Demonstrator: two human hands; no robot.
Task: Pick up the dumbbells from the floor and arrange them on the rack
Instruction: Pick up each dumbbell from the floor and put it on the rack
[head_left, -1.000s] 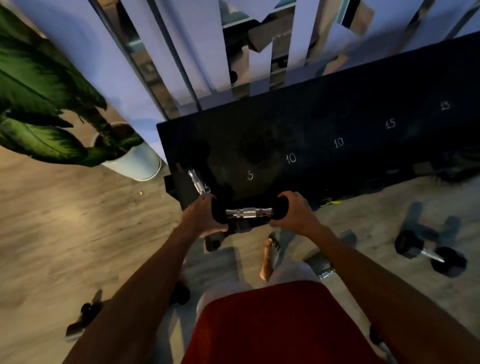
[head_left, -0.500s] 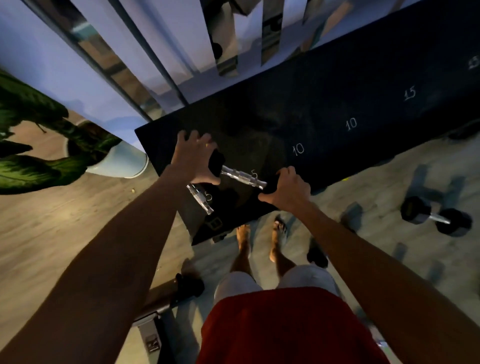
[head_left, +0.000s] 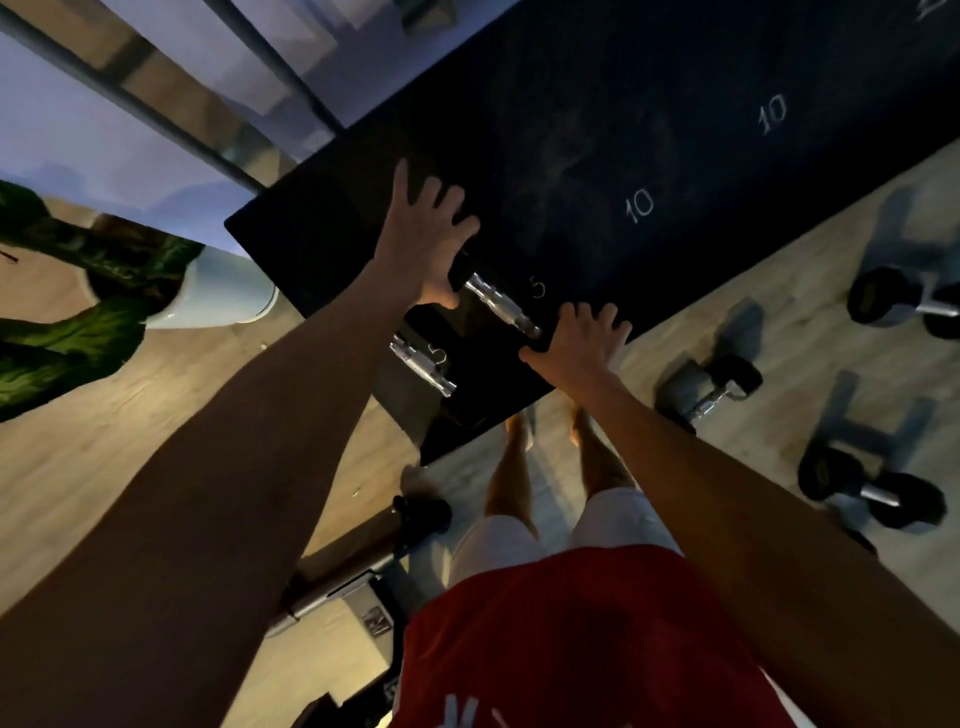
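A black dumbbell with a chrome handle (head_left: 501, 306) lies on the black rack (head_left: 597, 93) beside a chalked "5". My left hand (head_left: 426, 244) rests on its far head with fingers spread. At the rack's front edge, my right hand (head_left: 576, 343) covers its near head, fingers straight. Both heads are mostly hidden under my palms. A second small dumbbell (head_left: 423, 364) lies on the rack just left of it, by another "5". Three more dumbbells sit on the floor to the right: one near my feet (head_left: 711, 389), one further right (head_left: 878, 493), one at the frame edge (head_left: 914, 306).
The rack's top carries chalked "10" marks further right. A potted plant (head_left: 228, 296) stands at the rack's left end. A metal bar with a black end (head_left: 363, 561) lies on the wooden floor by my left leg. My bare feet are against the rack.
I carried the dumbbell from in front of the rack up onto its top at the "5" mark. My fingers, cupped on its heads before, are now spread.
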